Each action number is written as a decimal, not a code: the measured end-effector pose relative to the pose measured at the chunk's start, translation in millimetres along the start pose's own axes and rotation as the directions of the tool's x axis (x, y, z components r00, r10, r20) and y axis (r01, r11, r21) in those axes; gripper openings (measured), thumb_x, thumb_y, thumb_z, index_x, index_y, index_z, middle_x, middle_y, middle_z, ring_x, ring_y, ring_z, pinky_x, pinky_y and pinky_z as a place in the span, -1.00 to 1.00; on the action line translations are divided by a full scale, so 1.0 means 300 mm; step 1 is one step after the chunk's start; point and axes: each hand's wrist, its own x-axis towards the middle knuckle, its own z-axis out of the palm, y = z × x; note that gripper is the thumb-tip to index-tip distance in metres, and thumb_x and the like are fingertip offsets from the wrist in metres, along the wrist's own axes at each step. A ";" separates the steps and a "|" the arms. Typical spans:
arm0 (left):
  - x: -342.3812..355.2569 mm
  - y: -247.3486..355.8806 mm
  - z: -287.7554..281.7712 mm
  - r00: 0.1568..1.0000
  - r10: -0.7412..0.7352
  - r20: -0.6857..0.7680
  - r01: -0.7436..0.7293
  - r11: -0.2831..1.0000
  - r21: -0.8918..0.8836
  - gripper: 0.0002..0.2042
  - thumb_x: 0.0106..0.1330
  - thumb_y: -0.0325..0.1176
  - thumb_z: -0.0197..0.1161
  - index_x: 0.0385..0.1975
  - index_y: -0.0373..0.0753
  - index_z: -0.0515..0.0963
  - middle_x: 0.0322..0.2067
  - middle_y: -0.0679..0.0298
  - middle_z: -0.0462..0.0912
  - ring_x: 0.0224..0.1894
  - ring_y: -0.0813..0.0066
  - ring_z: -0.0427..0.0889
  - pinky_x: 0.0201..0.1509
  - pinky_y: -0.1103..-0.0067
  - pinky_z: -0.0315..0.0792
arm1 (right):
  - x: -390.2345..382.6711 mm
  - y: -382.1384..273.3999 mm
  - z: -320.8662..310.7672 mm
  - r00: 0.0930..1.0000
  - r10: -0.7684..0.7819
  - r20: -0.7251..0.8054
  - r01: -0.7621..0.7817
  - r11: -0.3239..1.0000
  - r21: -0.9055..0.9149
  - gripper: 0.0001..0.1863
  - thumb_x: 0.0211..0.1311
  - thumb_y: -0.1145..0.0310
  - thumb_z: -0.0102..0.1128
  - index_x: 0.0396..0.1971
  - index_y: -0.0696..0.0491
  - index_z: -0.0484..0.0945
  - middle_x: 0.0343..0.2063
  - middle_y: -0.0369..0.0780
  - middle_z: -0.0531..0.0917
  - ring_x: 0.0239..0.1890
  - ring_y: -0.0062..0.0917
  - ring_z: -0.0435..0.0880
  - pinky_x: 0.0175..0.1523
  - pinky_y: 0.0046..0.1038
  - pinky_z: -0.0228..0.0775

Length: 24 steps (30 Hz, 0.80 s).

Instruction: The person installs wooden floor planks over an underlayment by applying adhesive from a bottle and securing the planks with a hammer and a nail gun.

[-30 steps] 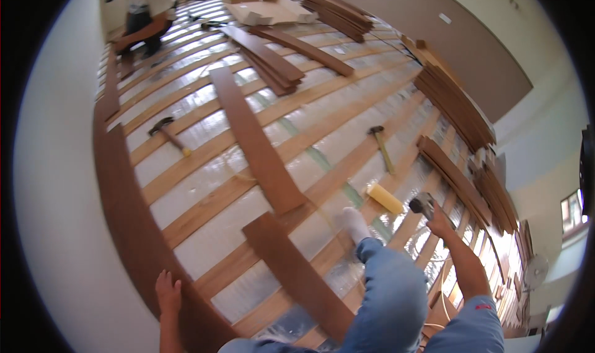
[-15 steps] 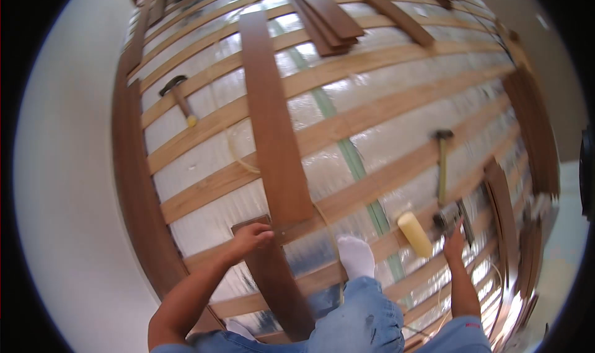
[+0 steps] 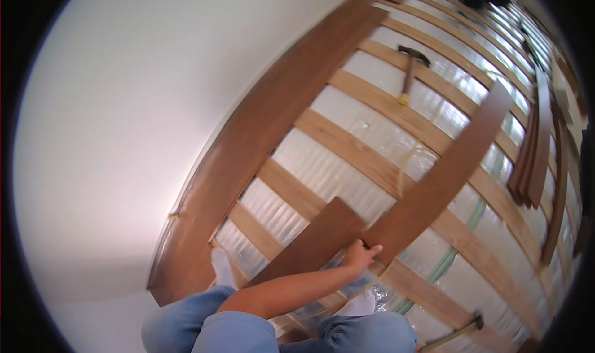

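My left hand is at the near end of a long brown floorboard, its fingers closed about the corner of that end. This floorboard lies slantwise over the wooden battens. A shorter brown board rests beside that end, on the side toward the wall, and runs back under my left forearm. My right hand is out of view.
Brown boards are laid along the white wall. Pale battens cross silvery sheeting. A claw hammer lies beyond, another hammer at lower right. Stacked boards lie far right; a thin beige cord lies beside the long board.
The view has swung left toward the wall. My left hand has moved from above the short board's end to the long floorboard's corner. My right hand, earlier at a nail gun, has left view.
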 end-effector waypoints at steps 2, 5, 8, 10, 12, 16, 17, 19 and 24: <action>0.023 -0.034 0.036 0.995 -0.055 -0.079 0.066 0.987 0.146 -0.47 0.23 0.00 0.54 -0.10 -0.34 0.55 -0.16 0.07 0.71 -0.26 0.37 0.73 -0.23 0.44 0.61 | 0.082 0.000 -0.029 1.000 -0.015 -0.007 0.014 0.999 -0.043 -0.34 0.31 0.23 0.33 0.29 0.25 0.36 0.10 0.11 0.56 0.15 -0.02 0.54 0.21 0.02 0.37; 0.025 -0.043 0.069 0.988 0.018 -0.151 -0.012 0.999 0.045 -0.37 0.18 0.01 0.57 -0.02 -0.44 0.55 -0.10 0.06 0.72 -0.17 0.29 0.74 -0.08 0.41 0.59 | 0.159 0.005 -0.065 1.000 -0.022 -0.023 0.020 0.996 -0.083 -0.36 0.28 0.26 0.36 0.27 0.24 0.37 0.07 0.07 0.57 0.11 -0.06 0.55 0.18 -0.02 0.38; 0.005 0.008 0.050 0.987 -0.077 0.140 0.099 0.982 -0.159 -0.49 0.24 -0.16 0.58 0.07 -0.35 0.60 -0.03 0.18 0.72 -0.10 0.47 0.69 -0.05 0.51 0.60 | 0.207 0.004 -0.091 0.999 -0.024 -0.034 0.020 0.993 -0.120 -0.37 0.25 0.28 0.38 0.24 0.23 0.39 0.04 0.04 0.59 0.08 -0.11 0.57 0.15 -0.05 0.40; -0.019 0.075 0.028 0.972 -0.006 0.233 0.085 0.939 -0.332 -0.50 0.25 -0.17 0.56 0.08 -0.34 0.61 -0.05 0.20 0.73 -0.12 0.48 0.70 -0.05 0.51 0.59 | 0.227 0.008 -0.106 0.998 -0.025 -0.053 0.018 0.991 -0.130 -0.38 0.23 0.30 0.40 0.23 0.22 0.40 0.01 0.02 0.60 0.05 -0.14 0.58 0.13 -0.07 0.42; -0.062 0.152 -0.010 0.954 0.084 0.287 0.075 0.860 -0.504 -0.51 0.27 -0.18 0.55 0.10 -0.33 0.63 -0.08 0.23 0.74 -0.14 0.49 0.70 -0.05 0.52 0.59 | 0.242 0.018 -0.123 0.998 -0.034 -0.054 0.026 0.988 -0.152 -0.39 0.21 0.31 0.41 0.21 0.22 0.41 -0.01 0.00 0.61 0.03 -0.17 0.59 0.10 -0.10 0.43; -0.079 0.423 -0.177 0.919 0.244 0.308 -0.189 0.962 -0.197 -0.58 0.26 -0.11 0.55 -0.13 -0.38 0.69 -0.36 0.30 0.73 -0.39 0.56 0.61 -0.30 0.56 0.51 | 0.261 0.029 -0.157 0.998 -0.016 -0.061 0.006 0.987 -0.162 -0.40 0.18 0.35 0.45 0.18 0.20 0.43 -0.05 -0.04 0.62 -0.02 -0.23 0.61 0.06 -0.14 0.46; -0.084 0.499 -0.212 0.906 0.288 0.310 -0.191 0.933 -0.306 -0.61 0.27 -0.13 0.54 -0.17 -0.37 0.69 -0.41 0.31 0.71 -0.41 0.55 0.61 -0.32 0.55 0.51 | 0.265 0.028 -0.166 0.998 -0.013 -0.065 0.002 0.986 -0.166 -0.40 0.17 0.36 0.46 0.17 0.20 0.43 -0.06 -0.05 0.63 -0.03 -0.24 0.62 0.05 -0.15 0.46; -0.122 0.614 -0.326 0.882 0.282 0.377 -0.150 0.928 -0.342 -0.57 0.33 -0.19 0.49 0.02 -0.38 0.60 -0.15 0.23 0.71 -0.16 0.47 0.66 -0.10 0.52 0.55 | 0.270 0.018 -0.186 0.997 -0.017 -0.069 0.005 0.984 -0.178 -0.41 0.15 0.37 0.47 0.15 0.19 0.44 -0.08 -0.07 0.64 -0.05 -0.27 0.63 0.03 -0.18 0.47; -0.228 0.660 -0.645 0.868 0.315 0.385 -0.250 0.945 -0.210 -0.43 0.39 -0.21 0.43 0.28 -0.41 0.46 0.13 0.15 0.65 0.14 0.40 0.62 0.22 0.47 0.50 | 0.272 -0.042 -0.263 0.997 -0.042 -0.060 0.028 0.974 -0.224 -0.42 0.10 0.41 0.51 0.11 0.18 0.47 -0.13 -0.13 0.66 -0.11 -0.35 0.66 -0.03 -0.23 0.51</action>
